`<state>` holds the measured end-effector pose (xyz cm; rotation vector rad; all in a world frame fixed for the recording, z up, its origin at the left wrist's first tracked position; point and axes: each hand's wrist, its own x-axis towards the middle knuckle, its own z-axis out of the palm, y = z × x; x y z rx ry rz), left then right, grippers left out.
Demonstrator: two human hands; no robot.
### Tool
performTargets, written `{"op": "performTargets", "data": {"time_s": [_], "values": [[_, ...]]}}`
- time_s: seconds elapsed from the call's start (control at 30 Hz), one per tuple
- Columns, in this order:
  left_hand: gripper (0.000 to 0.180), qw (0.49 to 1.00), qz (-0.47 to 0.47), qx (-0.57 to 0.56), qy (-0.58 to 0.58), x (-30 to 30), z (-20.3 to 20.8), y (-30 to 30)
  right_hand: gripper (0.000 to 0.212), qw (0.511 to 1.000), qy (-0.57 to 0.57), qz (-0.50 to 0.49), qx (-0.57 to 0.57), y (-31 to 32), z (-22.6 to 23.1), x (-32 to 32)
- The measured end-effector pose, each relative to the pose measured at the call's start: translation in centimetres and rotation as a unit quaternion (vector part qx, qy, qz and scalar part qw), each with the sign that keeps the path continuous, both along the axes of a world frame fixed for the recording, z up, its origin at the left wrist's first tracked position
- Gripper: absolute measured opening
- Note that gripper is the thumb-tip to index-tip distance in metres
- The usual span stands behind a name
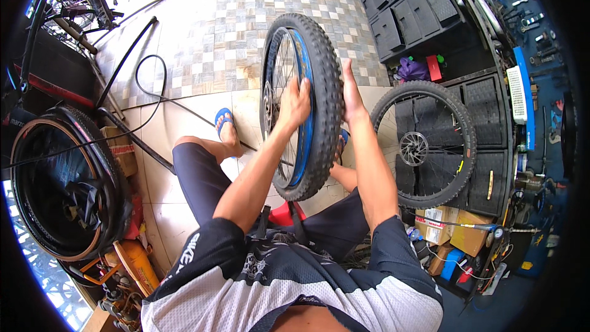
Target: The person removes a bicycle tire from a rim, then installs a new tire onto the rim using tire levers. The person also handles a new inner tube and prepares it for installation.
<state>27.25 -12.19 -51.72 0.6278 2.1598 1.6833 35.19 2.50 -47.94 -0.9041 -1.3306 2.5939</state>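
Observation:
A bicycle wheel point(326, 110) with a black knobby tyre and a blue-edged rim stands upright between my legs, slightly tilted. My left hand point(295, 104) is at its spoked side, with bent fingers closed at the blue rim edge; the fingertips are partly hidden. Along the tyre's right side, my right hand point(351, 93) is stretched out with straight fingers, the palm facing the tread. Whether that palm touches the knobs is hard to tell. A disc rotor point(268, 99) shows on the wheel's left side.
Another wheel point(470, 147) with a disc rotor leans against black drawers at the right. Stacked tyres point(18, 190) stand at the left, near a floor pump hose point(165, 80). Cardboard boxes point(470, 233) lie at lower right. Tools point(533, 19) hang on the blue wall.

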Motion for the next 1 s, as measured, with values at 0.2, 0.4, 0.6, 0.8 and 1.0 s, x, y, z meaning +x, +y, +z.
{"op": "performTargets", "data": {"time_s": [0.2, 0.4, 0.6, 0.8, 1.0], "values": [[0.069, 0.997, -0.060, -0.015, -0.055, 1.3, 1.4, -1.2, 0.077, 0.999, -0.020, -0.026, -0.002, 3.8, 0.2, -4.4], [0.044, 0.996, -0.059, 0.056, -0.026, 1.3, 0.5, -0.4, 0.067, 0.998, -0.027, -0.004, -0.051, 6.3, -0.1, -7.8], [0.035, 0.995, -0.059, 0.070, -0.047, 1.5, 0.4, 0.3, 0.047, 1.000, -0.001, -0.005, -0.008, 7.5, -0.1, -8.9], [0.029, 0.993, -0.080, 0.069, -0.056, 2.6, 0.2, 1.0, 0.043, 1.000, -0.028, 0.002, -0.003, 8.1, 0.7, -7.2], [0.034, 0.993, -0.063, 0.070, -0.068, 3.0, 0.4, 1.6, 0.043, 0.999, -0.037, 0.012, 0.016, 8.4, 1.0, -7.0]]}}
